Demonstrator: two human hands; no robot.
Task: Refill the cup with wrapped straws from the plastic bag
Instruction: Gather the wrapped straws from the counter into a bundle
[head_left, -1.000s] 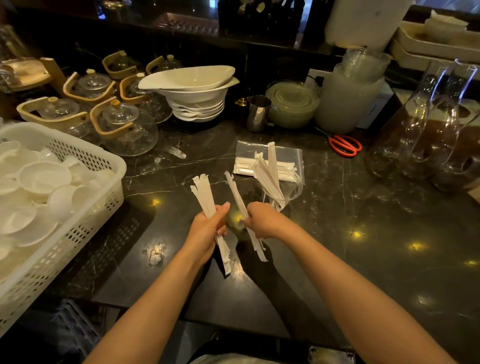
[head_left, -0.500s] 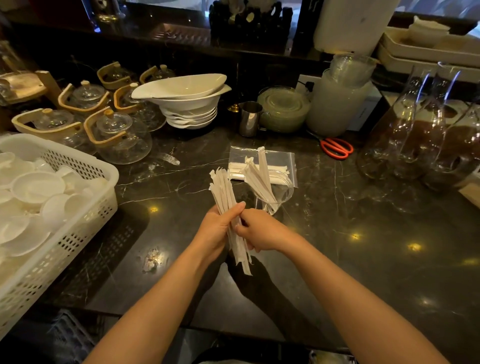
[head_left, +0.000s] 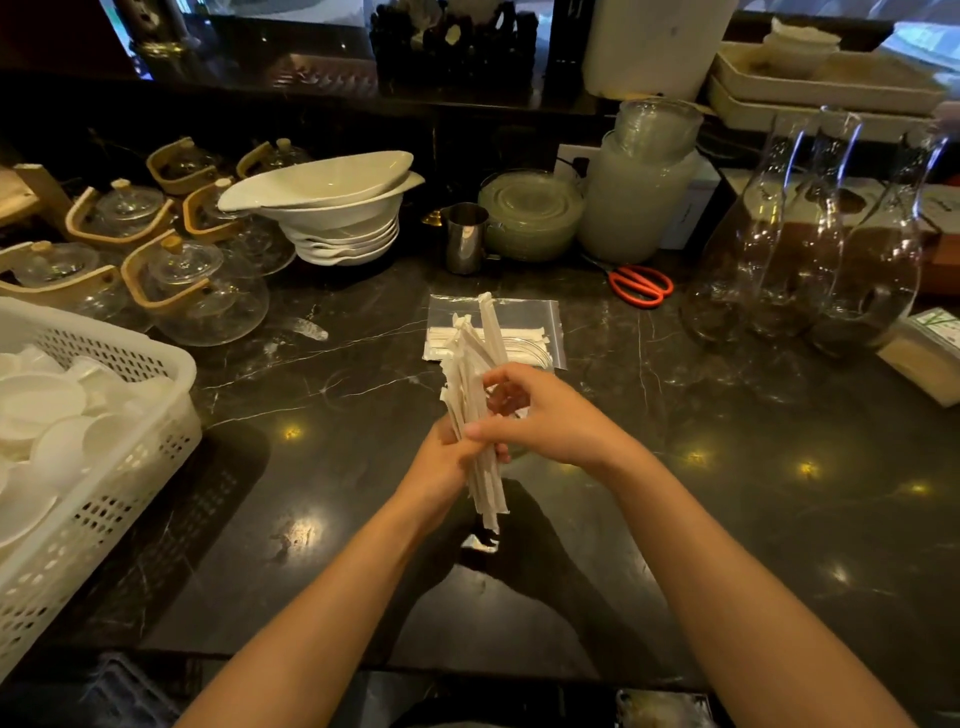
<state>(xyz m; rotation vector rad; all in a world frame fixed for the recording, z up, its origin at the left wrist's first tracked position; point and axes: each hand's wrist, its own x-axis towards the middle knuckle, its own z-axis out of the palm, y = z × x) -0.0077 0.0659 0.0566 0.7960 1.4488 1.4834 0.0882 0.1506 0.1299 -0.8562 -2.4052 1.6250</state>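
Dark marble counter (head_left: 675, 519) cluttered at far edge | left hand (head_left: 441, 467) clamped round wrapped straws (head_left: 475, 415), mid-counter | right hand (head_left: 540, 415) loosely curled on same bundle | plastic bag (head_left: 540, 317) flat just beyond | white basket (head_left: 104, 493) left

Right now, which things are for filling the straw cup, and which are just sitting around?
For the job:
- bundle of white paper-wrapped straws, gripped by left hand and right hand
- clear zip plastic bag
- clear glass cup

Just lying about:
- orange-handled scissors
- small steel jug
- white plastic basket
- stacked white bowls
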